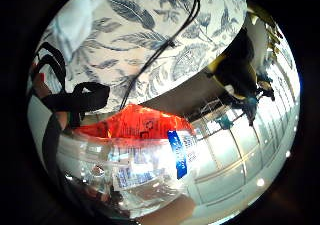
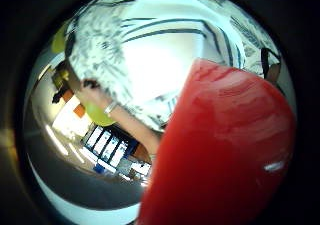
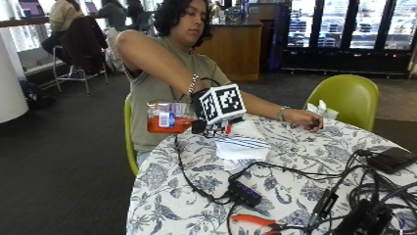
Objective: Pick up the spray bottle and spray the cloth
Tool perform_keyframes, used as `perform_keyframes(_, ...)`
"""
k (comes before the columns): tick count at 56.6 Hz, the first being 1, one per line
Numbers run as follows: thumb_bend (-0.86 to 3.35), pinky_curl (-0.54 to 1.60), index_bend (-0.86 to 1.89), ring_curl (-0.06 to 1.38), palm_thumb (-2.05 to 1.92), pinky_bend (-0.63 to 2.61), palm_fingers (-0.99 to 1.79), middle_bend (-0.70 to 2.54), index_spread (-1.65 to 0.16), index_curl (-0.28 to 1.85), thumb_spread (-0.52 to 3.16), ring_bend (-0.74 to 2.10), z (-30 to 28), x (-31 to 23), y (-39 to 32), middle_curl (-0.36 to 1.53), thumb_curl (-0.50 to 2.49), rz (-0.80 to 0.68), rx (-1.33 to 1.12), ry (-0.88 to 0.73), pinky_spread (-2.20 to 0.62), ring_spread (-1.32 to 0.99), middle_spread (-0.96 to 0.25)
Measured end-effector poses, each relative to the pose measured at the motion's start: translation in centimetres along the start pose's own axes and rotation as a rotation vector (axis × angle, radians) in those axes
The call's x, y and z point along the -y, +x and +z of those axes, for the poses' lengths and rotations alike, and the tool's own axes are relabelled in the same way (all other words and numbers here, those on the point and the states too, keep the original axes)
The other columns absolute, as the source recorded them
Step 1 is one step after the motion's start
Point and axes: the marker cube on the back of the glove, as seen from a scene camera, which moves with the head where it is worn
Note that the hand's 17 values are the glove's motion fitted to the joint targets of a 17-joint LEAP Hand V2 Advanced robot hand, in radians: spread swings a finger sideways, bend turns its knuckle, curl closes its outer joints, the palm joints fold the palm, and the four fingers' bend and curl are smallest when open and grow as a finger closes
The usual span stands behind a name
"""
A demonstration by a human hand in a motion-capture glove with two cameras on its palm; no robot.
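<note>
The spray bottle [image 3: 168, 118] with orange liquid is tipped on its side in the air, just above the white striped cloth [image 3: 240, 146] lying on the floral table [image 3: 196, 205]. The gloved right hand [image 3: 210, 125] has its fingers wrapped round it. The bare hand [image 3: 306, 119] rests on the table farther off.

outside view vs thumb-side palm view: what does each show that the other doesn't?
Only the outside view: the whole bottle lifted and lying sideways, orange liquid inside, above the striped cloth on the table; also red pliers and a black hub.

Only the thumb-side view: the bottle's red top close up, filling much of the picture.

Both: the bottle, the cloth, the patterned tablecloth, and the person's bare hand resting on the table.
</note>
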Motion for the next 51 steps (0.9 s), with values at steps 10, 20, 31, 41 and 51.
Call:
perform_keyframes(10,-0.02,0.44,0.25,0.49,0.97,0.51,1.3,0.55,-0.28,0.62,0.47,0.67,1.6,2.0,0.5,0.58,0.83,0.083,-0.058,-0.064,-0.24,-0.17,-0.18)
perform_keyframes(20,-0.02,0.45,0.22,0.49,0.98,0.52,1.3,0.55,-0.28,0.63,0.49,0.66,2.5,3.2,0.5,0.58,0.84,0.126,-0.113,-0.104,-0.24,-0.17,-0.17)
perform_keyframes(31,-0.02,0.45,0.2,0.49,0.97,0.52,1.3,0.54,-0.28,0.64,0.52,0.66,2.6,3.3,0.1,0.58,0.84,0.134,-0.146,-0.117,-0.23,-0.17,-0.17)
perform_keyframes(41,-0.02,0.45,0.19,0.49,0.97,0.52,1.3,0.54,-0.28,0.65,0.53,0.66,1.4,2.1,0.1,0.58,0.85,0.105,-0.122,-0.087,-0.22,-0.17,-0.17)
perform_keyframes(51,-0.02,0.45,0.19,0.49,0.98,0.52,1.3,0.54,-0.28,0.65,0.53,0.66,-2.1,-1.2,-0.6,0.58,0.85,-0.001,0.025,0.02,-0.22,-0.17,-0.17)
